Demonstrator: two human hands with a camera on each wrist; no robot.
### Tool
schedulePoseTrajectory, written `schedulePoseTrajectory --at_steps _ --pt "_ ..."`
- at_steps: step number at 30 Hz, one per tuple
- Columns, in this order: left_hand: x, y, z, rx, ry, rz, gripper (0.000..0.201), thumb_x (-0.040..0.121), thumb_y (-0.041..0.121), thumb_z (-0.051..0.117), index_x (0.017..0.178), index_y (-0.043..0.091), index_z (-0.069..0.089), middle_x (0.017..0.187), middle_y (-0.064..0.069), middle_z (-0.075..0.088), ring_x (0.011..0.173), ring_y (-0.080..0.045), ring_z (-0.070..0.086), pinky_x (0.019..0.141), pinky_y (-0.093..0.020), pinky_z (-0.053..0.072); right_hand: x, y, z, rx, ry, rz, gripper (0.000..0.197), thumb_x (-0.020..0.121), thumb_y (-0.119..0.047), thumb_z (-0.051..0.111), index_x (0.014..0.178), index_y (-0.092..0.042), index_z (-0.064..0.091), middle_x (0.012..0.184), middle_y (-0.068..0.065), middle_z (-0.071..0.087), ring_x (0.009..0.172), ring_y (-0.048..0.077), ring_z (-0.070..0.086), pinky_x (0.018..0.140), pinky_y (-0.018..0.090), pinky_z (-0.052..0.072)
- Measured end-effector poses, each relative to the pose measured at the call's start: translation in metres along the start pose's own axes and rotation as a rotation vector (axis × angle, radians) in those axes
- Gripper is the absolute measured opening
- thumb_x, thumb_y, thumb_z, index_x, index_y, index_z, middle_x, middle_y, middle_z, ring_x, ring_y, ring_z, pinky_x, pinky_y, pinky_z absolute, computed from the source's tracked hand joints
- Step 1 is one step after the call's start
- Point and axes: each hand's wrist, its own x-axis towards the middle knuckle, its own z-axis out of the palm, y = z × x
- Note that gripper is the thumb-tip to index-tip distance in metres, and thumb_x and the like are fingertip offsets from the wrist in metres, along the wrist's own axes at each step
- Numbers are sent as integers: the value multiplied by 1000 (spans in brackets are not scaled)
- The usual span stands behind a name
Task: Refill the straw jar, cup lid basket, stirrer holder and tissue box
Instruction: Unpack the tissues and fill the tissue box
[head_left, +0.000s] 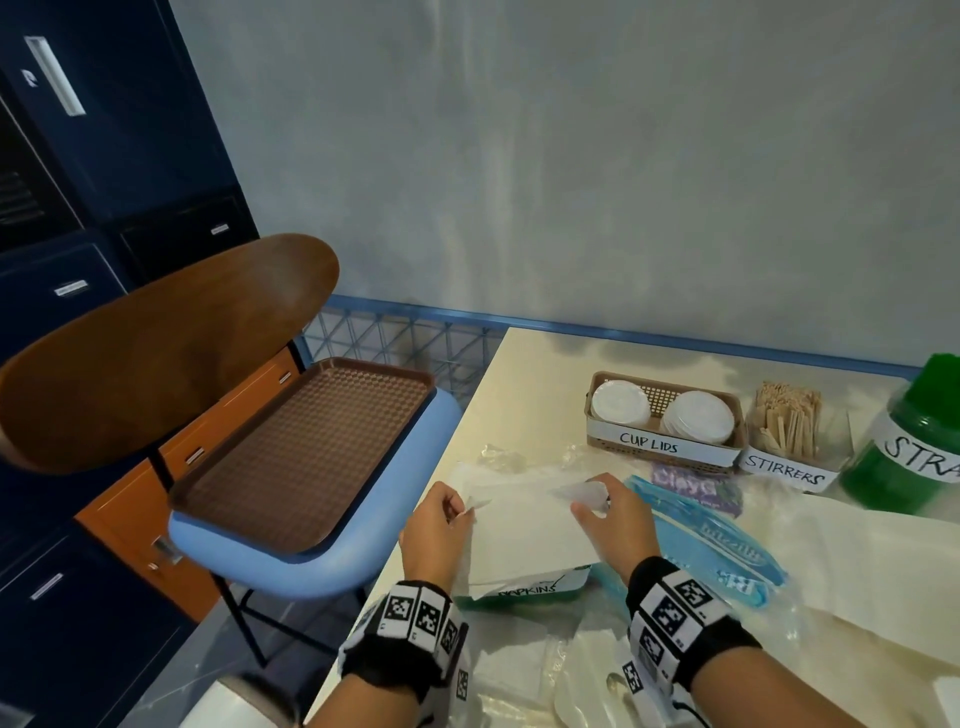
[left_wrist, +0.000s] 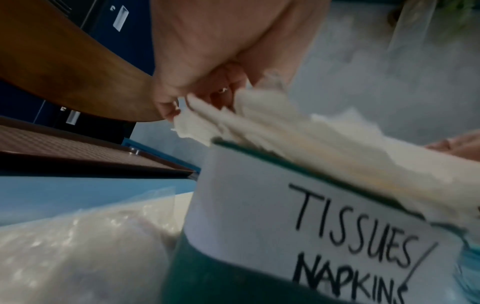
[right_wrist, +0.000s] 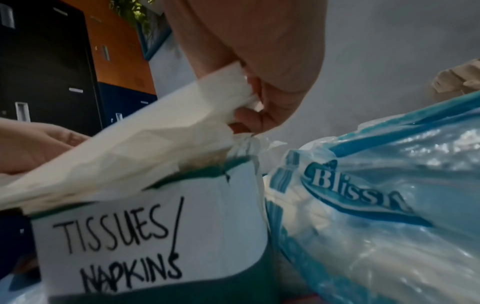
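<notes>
Tissues (head_left: 524, 525): lying spread over the green tissue box (head_left: 524, 592) at the table's (head_left: 524, 374) near edge.
Left hand (head_left: 434, 530): pinching their left corner.
Right hand (head_left: 610, 519): pinching their right corner.

At the right edge of the head view the green straw jar (head_left: 904, 452) is cut off, its label reading only "STRA". The tissue box (head_left: 524, 592) lies mostly hidden under white tissues (head_left: 524, 525); only "NAPKINS" shows.
</notes>
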Motion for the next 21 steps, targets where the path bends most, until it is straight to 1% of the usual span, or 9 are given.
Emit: schedulePoseTrajectory --at_steps 2,4,8,11,13,15,16,18,21 --pt "-4 -2 3 71 51 24 25 85 15 63 71 26 45 72 7 48 77 -22 49 74 -34 36 0 3 5 -24 -12 -5 25 85 -14 64 109 -14 55 101 3 59 98 22 56 74 22 38" --pt "-7 -2 4 104 89 56 13 86 26 63 93 20 53 98 4 48 98 -23 44 77 -26 30 -1 5 9 -52 6 -39 33 83 -16 66 112 -19 52 109 3 53 99 21 52 79 25 40" --pt "-13 -5 4 9 -5 51 54 78 36 72 120 20 43 138 -3 24 128 -23 24 94 -24 27 -1 11 11 -114 29 -95 57 80 -25 70 131 -27 44 129 6 36 120 26 35 102 40 38" --pt "-27 -11 -4 -48 -5 33 90 66 44 79 135 18 26 149 -6 8 138 -25 14 109 -37 28 -2 11 9 -86 35 -64 68 80 -29 70 138 -27 36 139 8 27 127 30 31 106 44 36" --pt "-36 -14 -9 113 -11 123 117 55 68 71 144 24 11 153 1 -8 143 -22 -1 115 -45 19 -4 3 5 -151 118 -131 69 80 -33 70 139 -28 34 143 6 22 131 27 26 110 45 31" --pt "-44 -11 -8 423 -103 316 129 44 85 52 145 33 -9 153 3 -22 143 -20 -19 115 -49 5 -2 -16 3 -276 114 -310 60 84 -37 64 137 -29 38 145 1 26 134 21 26 113 43 20" --pt "-47 -9 -7 587 -142 413 132 40 89 46 145 34 -12 155 0 -22 143 -23 -21 112 -53 2 1 -29 3 -355 49 -393 53 87 -39 60 136 -30 40 145 -2 30 135 18 28 114 43 15" --pt "-47 -2 -2 820 -233 493 144 32 92 48 150 20 7 158 -12 3 145 -32 1 105 -62 12 9 -54 8 -530 -164 -464 43 94 -40 47 136 -31 40 145 -7 35 135 12 32 115 42 5" --pt "-40 4 5 908 -249 419 149 24 88 60 144 6 29 151 -18 29 139 -38 22 97 -67 29 30 -82 23 -749 -470 -401 42 101 -33 30 142 -25 32 148 -2 35 135 15 35 115 43 2"
